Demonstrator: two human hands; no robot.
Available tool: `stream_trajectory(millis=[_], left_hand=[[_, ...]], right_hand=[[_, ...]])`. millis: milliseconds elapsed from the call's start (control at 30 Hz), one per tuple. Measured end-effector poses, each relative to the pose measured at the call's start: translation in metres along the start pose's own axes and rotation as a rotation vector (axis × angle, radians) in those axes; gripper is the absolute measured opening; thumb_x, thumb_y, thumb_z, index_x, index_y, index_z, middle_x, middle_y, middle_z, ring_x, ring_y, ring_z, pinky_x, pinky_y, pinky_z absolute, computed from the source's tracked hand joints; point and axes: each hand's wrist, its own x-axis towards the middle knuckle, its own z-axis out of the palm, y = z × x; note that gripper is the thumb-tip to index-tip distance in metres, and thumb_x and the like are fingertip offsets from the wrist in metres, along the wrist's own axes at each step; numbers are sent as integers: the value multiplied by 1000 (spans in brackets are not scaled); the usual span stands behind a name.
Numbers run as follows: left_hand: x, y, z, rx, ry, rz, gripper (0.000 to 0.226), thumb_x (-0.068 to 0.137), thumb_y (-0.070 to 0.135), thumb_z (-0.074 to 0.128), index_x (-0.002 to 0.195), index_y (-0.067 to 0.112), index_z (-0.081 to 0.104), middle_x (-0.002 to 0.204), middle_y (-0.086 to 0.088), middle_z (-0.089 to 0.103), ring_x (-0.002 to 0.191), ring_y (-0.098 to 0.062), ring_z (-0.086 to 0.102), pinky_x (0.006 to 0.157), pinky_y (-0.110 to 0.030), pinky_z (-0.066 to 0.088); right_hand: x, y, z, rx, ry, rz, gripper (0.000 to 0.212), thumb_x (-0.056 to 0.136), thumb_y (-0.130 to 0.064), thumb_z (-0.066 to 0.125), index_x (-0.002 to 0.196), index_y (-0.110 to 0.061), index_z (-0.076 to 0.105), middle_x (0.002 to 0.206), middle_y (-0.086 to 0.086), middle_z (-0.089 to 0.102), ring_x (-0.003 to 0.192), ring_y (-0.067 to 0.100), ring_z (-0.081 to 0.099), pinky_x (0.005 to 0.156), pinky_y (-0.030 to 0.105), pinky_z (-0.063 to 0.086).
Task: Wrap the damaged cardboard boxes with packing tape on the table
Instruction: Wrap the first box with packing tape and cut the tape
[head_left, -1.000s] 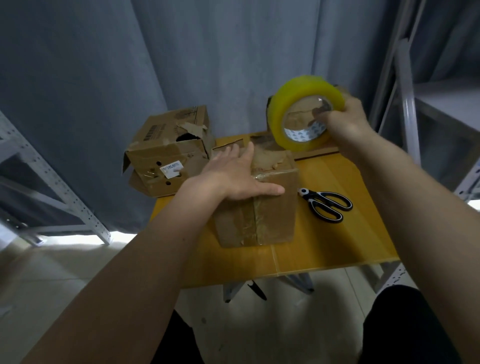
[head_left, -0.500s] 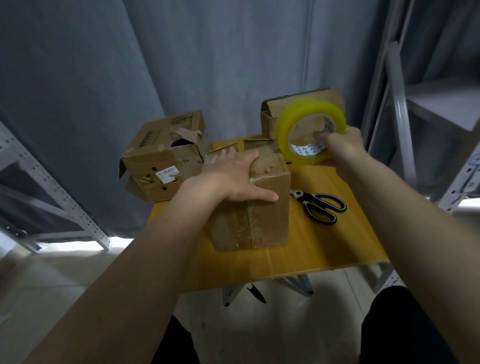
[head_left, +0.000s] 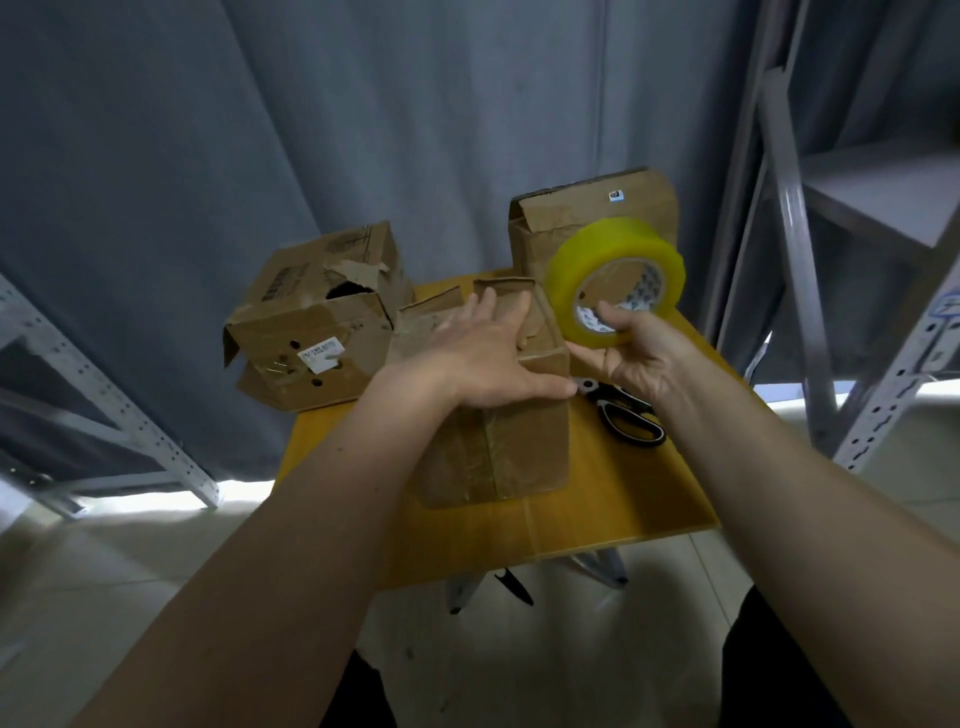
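Note:
A small cardboard box (head_left: 511, 447) with old tape on its front stands in the middle of the yellow table (head_left: 613, 499). My left hand (head_left: 483, 358) lies flat on its top, fingers spread, thumb at the right front edge. My right hand (head_left: 636, 353) holds a big yellow roll of packing tape (head_left: 613, 278) just right of the box top, thumb inside the core. A torn box (head_left: 311, 322) with a hole in its top sits at the back left, and a taller box (head_left: 587, 223) stands behind the roll.
Black-handled scissors (head_left: 626, 415) lie on the table right of the middle box, partly under my right wrist. Grey metal shelving (head_left: 810, 291) stands to the right and another rack (head_left: 119, 415) to the left. A grey curtain hangs behind the table.
My right hand has brought the tape roll down and closer to the box's right top edge. My left hand stays flat on the box. The view has shifted, showing the back box.

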Motion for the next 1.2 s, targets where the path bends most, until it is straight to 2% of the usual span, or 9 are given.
stream_trajectory(millis=[200,400,500,567,667,800,900,1000,1200], left_hand=[[0,-1,1,-13,12,-21,115,70,82,54,154,33,-7,163,-7,-11,150,-27,-9,119,-44,2],[0,1,-5,-8,-19,-19,115,70,80,56,155,32,-5,164,-6,-9,150,-27,-7,119,-44,3],[4,3,-17,-62,-17,13,120,63,78,65,155,25,10,164,-5,4,150,-26,4,120,-46,11],[11,6,-27,-66,-10,37,131,56,79,69,156,20,7,164,-4,-1,150,-25,-2,120,-44,7],[24,7,-35,0,-108,54,147,41,82,66,154,30,-12,163,-2,-16,149,-23,-16,119,-48,-3],[37,2,-39,43,-251,5,141,42,77,78,152,42,-5,162,3,-6,149,-30,-5,117,-55,12],[40,8,-40,99,-219,-11,138,31,80,74,148,46,8,151,0,15,142,-34,15,111,-52,24],[39,10,-36,61,-152,-6,127,40,76,77,146,38,19,141,-5,25,136,-33,25,106,-47,31],[28,4,-27,-110,1,94,112,55,64,83,146,33,25,125,-1,29,129,-26,31,95,-33,32]], right_hand=[[3,17,-8,62,30,81,30,97,-7,51,127,-2,50,127,26,58,98,39,65,62,52,58],[4,21,-13,53,96,93,36,95,-3,53,131,0,49,115,25,64,86,39,67,55,51,58],[4,18,-11,44,94,105,36,95,-3,52,131,1,47,119,28,61,101,41,65,71,54,58],[5,18,-10,52,77,120,36,96,-3,52,131,2,46,126,30,57,112,43,60,85,56,52],[6,15,-11,45,57,122,38,95,-3,53,132,2,45,128,28,57,115,41,59,82,58,53],[8,19,-13,20,61,117,36,93,-3,57,129,1,51,124,23,62,110,34,64,80,50,57],[11,28,-14,50,103,125,36,92,-5,59,127,-1,55,120,21,65,106,32,66,90,46,55],[11,31,-13,35,124,142,40,91,-8,61,131,-4,54,123,20,63,113,34,63,103,44,47],[5,20,-8,-43,155,96,41,92,-8,61,133,-4,53,126,18,62,115,32,61,102,45,47]])
